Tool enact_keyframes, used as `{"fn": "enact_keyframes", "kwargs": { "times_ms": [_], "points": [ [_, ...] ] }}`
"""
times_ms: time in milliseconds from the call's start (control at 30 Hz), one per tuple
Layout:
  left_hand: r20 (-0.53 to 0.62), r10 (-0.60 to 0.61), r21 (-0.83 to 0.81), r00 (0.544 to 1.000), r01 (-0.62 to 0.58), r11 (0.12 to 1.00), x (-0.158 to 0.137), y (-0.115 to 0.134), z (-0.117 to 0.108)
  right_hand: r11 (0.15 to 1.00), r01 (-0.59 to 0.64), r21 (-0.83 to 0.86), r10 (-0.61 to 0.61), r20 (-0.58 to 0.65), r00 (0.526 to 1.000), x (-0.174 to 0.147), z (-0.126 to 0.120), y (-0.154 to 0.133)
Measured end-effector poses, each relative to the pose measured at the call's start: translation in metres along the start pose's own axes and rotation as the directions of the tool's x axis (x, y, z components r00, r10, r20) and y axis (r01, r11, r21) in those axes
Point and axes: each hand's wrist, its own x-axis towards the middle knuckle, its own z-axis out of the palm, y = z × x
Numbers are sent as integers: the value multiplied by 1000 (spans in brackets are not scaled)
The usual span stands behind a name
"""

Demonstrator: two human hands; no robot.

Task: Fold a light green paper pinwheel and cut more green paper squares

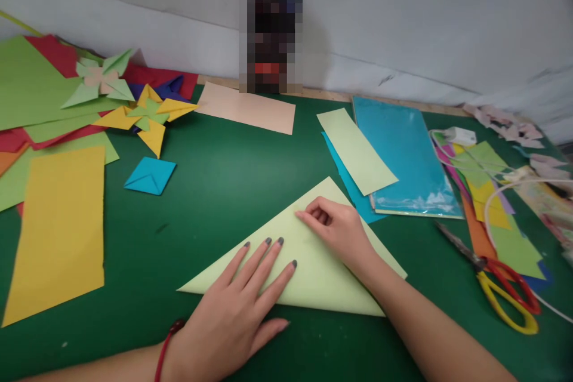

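A pale green sheet of paper [322,274], folded into a large triangle, lies on the green tabletop in front of me. My left hand [244,298] rests flat on its left part, fingers spread, with the thumb past the lower folded edge. Over the upper middle of the triangle is my right hand [335,227], its fingers curled in and the thumb pointing left along the paper. Nothing shows between those fingers.
Scissors [486,268] lie open-handled at right, by paper scraps [483,191] and a white cable. Behind are a blue paper pack [403,155], a pale green strip [358,152] and a peach strip [248,108]. At left are yellow paper [65,227], a blue folded square [151,176] and paper flowers [150,116].
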Motion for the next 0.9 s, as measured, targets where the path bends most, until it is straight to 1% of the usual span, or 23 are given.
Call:
{"fn": "enact_keyframes", "kwargs": {
  "times_ms": [167, 333, 567, 900],
  "points": [
    [57, -20, 9, 998, 20, 1000, 0, 1, -3, 1000, 20, 7, -20, 14, 1000, 1, -3, -2],
    [63, -22, 23, 998, 21, 1000, 0, 1, -2, 1000, 25, -15, -25, 12, 1000, 2, -4, -3],
    [59, -40, 19, 997, 39, 999, 2, 2, 0, 993, 11, -117, -11, 2, 1000, 1, -2, -5],
    [60, -33, 23, 998, 32, 999, 2, 2, 0, 991, 2, -137, -1, 6, 1000, 1, -2, -8]
  ]
}}
